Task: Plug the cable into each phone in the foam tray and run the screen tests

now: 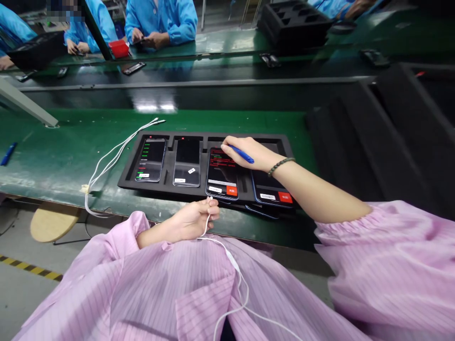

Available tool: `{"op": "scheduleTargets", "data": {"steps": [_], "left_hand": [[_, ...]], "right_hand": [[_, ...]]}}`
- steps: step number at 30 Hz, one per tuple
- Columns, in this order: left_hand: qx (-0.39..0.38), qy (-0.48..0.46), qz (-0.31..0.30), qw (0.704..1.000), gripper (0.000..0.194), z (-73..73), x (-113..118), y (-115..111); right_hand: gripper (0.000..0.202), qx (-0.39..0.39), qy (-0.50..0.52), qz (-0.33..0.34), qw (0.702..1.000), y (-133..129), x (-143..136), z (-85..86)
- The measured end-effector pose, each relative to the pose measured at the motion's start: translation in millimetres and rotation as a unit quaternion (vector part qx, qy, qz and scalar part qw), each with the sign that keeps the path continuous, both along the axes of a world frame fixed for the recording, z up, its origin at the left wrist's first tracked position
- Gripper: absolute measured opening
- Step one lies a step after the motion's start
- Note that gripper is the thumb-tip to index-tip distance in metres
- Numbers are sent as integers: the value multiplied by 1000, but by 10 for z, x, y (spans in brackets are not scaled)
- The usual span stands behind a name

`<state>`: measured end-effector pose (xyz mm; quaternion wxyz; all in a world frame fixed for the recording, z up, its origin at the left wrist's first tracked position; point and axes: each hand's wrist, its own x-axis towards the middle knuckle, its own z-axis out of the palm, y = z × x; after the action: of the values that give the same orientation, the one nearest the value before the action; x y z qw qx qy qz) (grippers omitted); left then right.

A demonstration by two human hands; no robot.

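Observation:
My left hand (192,219) is closed, pinching the plug end of a white earphone cable (232,260) just below the bottom edge of a phone. That phone (222,173) shows red and green text and a red box, and lies in a black foam tray (167,188). Over its upper part is my right hand (250,152), fingers curled around a blue pen (241,154). Beside it on the right, another phone (272,192) also has a red box on its screen and is partly covered by my wrist. Two more phones, one dark (187,161) and one with green lines (152,158), fill the left slots.
White cables (113,158) lie bundled left of the tray on the green bench (71,142). Another blue pen (9,154) is at the far left. Stacked black foam trays (355,128) rise on the right. Across the line, co-workers in blue sleeves (181,23) handle small items.

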<state>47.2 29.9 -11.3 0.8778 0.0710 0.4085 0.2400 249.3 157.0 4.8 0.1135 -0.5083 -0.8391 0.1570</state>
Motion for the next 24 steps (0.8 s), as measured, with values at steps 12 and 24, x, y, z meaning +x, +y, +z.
{"op": "scheduleTargets", "data": {"steps": [12,24], "left_hand": [[510,224,-289,779,30,241,-585,-30],[790,121,-473,370,22,526,-476,-40]], "right_hand": [[32,63,131,-47,988,-388,172,375],[37,80,347,-195,914,-1728,217,423]]}}
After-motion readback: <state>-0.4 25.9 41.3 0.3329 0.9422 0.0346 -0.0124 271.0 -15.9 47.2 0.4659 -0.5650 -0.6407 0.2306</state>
